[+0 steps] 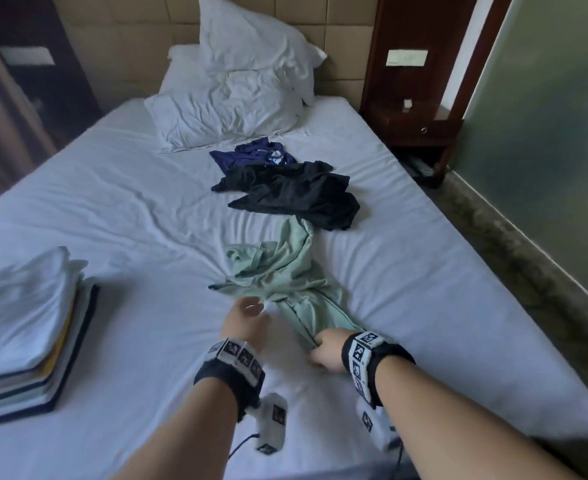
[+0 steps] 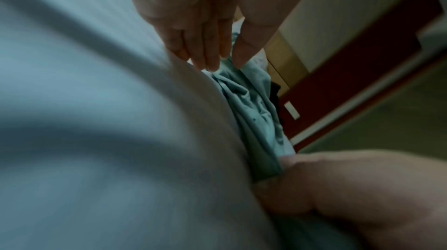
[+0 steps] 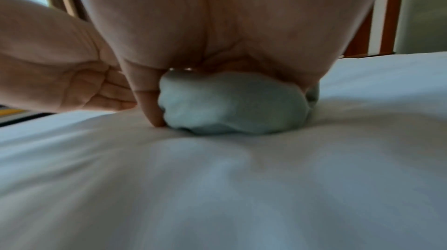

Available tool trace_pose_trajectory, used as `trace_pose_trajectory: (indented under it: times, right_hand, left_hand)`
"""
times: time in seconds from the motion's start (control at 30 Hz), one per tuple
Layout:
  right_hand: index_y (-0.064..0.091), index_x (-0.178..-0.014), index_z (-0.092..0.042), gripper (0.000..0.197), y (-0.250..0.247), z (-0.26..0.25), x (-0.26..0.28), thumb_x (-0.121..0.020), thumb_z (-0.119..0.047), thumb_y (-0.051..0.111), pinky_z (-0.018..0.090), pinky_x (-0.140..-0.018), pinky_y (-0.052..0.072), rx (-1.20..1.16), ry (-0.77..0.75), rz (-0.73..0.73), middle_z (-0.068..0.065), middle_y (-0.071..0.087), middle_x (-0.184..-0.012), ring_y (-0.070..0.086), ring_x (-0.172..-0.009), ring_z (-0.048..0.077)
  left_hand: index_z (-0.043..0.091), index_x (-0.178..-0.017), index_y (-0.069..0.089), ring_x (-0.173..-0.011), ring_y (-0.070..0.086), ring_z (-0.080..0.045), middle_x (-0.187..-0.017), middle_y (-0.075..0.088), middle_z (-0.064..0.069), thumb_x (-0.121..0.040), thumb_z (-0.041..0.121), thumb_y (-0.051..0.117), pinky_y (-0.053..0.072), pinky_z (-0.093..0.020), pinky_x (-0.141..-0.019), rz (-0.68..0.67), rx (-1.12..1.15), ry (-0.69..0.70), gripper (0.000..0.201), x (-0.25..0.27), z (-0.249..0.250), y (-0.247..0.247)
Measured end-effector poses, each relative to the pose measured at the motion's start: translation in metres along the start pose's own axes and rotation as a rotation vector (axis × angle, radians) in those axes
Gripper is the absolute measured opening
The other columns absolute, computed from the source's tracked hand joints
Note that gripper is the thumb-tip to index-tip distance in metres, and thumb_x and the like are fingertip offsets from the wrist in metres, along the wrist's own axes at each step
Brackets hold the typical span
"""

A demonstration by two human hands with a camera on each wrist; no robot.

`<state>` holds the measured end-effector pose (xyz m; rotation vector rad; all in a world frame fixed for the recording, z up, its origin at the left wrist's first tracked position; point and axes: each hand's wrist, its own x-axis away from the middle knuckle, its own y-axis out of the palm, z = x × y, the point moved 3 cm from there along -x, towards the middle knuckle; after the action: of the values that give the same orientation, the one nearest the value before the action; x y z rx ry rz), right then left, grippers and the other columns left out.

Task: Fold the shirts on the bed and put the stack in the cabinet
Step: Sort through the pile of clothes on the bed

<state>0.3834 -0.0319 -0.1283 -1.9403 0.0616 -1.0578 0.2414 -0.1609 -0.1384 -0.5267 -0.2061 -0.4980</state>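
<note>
A crumpled mint-green shirt (image 1: 278, 282) lies on the white bed (image 1: 112, 202) in front of me. My right hand (image 1: 327, 349) grips its bunched near end (image 3: 232, 105) against the sheet. My left hand (image 1: 247, 315) hovers just left of the shirt, fingers straight (image 2: 205, 51), tips close to the cloth and holding nothing. Farther up the bed lie a black shirt (image 1: 296, 192) and a navy shirt (image 1: 251, 154), both unfolded. A stack of folded shirts (image 1: 26, 334) sits at the near left of the bed.
Two white pillows (image 1: 233, 91) lean at the padded headboard. A dark wooden nightstand (image 1: 417, 126) stands to the right of the bed, with floor along the bed's right edge. A dark wooden cabinet (image 1: 36, 64) stands at the far left.
</note>
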Motion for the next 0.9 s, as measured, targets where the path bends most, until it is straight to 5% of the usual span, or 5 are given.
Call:
trace_pose_trajectory:
  times: [0.17,0.3,0.5,0.63,0.9]
  right_hand:
    - [0.069,-0.114,-0.009,0.031,0.039,0.024,0.063,-0.096,-0.031,0.057,0.024,-0.08,0.035,-0.201,-0.058,-0.003,0.013,0.064,-0.117,0.057,-0.118,0.03]
    - [0.072,-0.11,-0.006,0.037,0.077,0.044,0.092,-0.093,-0.038,0.065,0.03,-0.084,0.047,-0.601,-0.076,0.039,0.008,0.069,-0.107,0.061,-0.095,0.021]
    - [0.057,-0.08,-0.007,0.034,0.102,0.057,0.118,-0.102,-0.034,0.056,0.019,-0.049,0.048,-1.321,0.013,0.078,0.018,0.065,-0.072,0.068,-0.063,0.028]
    - [0.059,-0.093,-0.009,0.014,0.085,0.05,0.105,-0.098,-0.022,0.058,0.034,-0.065,0.054,-1.282,-0.005,0.189,0.009,0.066,-0.072,0.071,-0.062,0.03]
    - [0.064,-0.108,-0.022,0.029,0.037,0.021,0.059,-0.082,-0.026,0.075,0.037,-0.073,0.061,-0.848,-0.174,0.508,-0.007,0.065,-0.108,0.071,-0.067,0.022]
  left_hand:
    - [-0.002,-0.128,0.057,-0.056,0.061,-0.026,-0.066,0.066,-0.012,-0.082,0.003,0.058,0.055,-0.04,-0.059,-0.015,0.605,-0.223,0.046,0.059,-0.038,0.022]
    - [0.0,-0.125,0.057,-0.062,0.06,-0.023,-0.074,0.062,-0.014,-0.096,0.0,0.059,0.05,-0.031,-0.057,-0.066,0.765,-0.262,0.029,0.102,-0.053,0.041]
    - [0.004,-0.143,0.049,-0.083,0.066,-0.02,-0.1,0.068,-0.014,-0.087,0.011,0.08,0.058,-0.033,-0.081,-0.127,0.715,-0.198,0.064,0.117,-0.065,0.047]
    - [0.007,-0.139,0.055,-0.087,0.068,-0.024,-0.119,0.068,-0.022,-0.08,0.006,0.085,0.057,-0.031,-0.072,-0.122,0.613,-0.181,0.066,0.108,-0.071,0.049]
    - [0.003,-0.11,0.062,-0.052,0.062,-0.018,-0.068,0.062,-0.012,-0.091,-0.005,0.065,0.057,-0.028,-0.053,-0.155,0.636,-0.345,0.021,0.092,-0.068,0.043]
